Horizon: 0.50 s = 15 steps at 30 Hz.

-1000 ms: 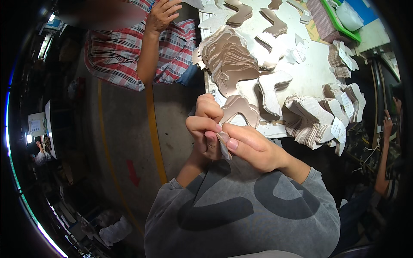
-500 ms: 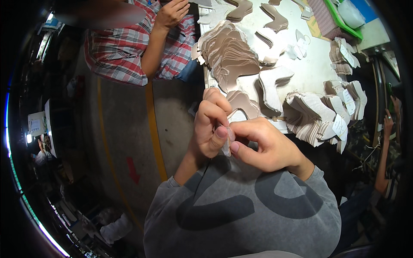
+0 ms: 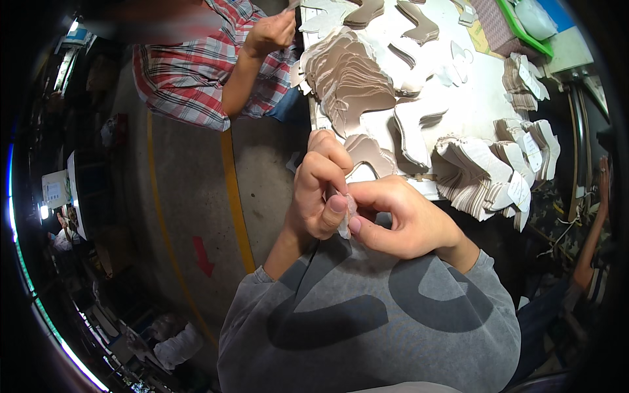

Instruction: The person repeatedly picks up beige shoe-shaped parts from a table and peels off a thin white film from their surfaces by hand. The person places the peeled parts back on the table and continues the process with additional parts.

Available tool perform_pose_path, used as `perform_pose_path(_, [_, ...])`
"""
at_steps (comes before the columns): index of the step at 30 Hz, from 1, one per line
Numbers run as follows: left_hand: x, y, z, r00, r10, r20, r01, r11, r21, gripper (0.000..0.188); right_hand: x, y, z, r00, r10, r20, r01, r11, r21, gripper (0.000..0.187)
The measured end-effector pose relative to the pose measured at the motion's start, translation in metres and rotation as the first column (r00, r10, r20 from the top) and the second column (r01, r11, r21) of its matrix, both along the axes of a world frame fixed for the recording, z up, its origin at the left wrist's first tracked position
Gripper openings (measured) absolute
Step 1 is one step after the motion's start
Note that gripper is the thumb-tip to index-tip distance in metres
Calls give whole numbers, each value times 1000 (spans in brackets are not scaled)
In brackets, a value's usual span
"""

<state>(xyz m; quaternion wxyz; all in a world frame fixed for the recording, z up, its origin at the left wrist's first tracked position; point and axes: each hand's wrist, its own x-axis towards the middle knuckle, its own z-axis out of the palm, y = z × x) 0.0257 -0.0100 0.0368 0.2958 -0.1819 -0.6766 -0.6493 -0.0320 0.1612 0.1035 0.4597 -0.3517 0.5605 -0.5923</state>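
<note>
In front of my chest, my left hand (image 3: 316, 190) and my right hand (image 3: 407, 219) meet, both closed in a pinch. Between their fingertips is a small, thin, whitish piece (image 3: 344, 226), mostly hidden by the fingers; I cannot tell its kind. Just beyond my hands, brown curved cut pieces (image 3: 372, 154) lie at the near edge of the white table (image 3: 475, 98). Behind them stands a large fanned stack of brown pieces (image 3: 347, 78). To the right of that rests a smaller pale stack (image 3: 411, 134) of bent pieces.
Tagged pale stacks (image 3: 475, 171) overhang the table's right edge. A pink basket with a green rim (image 3: 508, 33) sits at the far right. A person in a checked shirt (image 3: 190, 78) is at the table's left side, and another person's arm (image 3: 595, 223) shows at the right.
The co-worker at the left has shifted their raised hand slightly right and down. The arm at the far right has moved. My hands keep nearly the same pinch on the small piece.
</note>
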Motion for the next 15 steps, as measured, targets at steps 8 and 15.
perform_pose_path(8, [-2,1,-3,1000,2,-27,-1,1000,20,32,1,-1,-3,997,40,58,-38,999,-39,15])
perform_pose_path(15, [-2,1,-3,1000,-12,-21,13,1000,10,31,-1,0,-2,997,45,64,-45,999,-4,14])
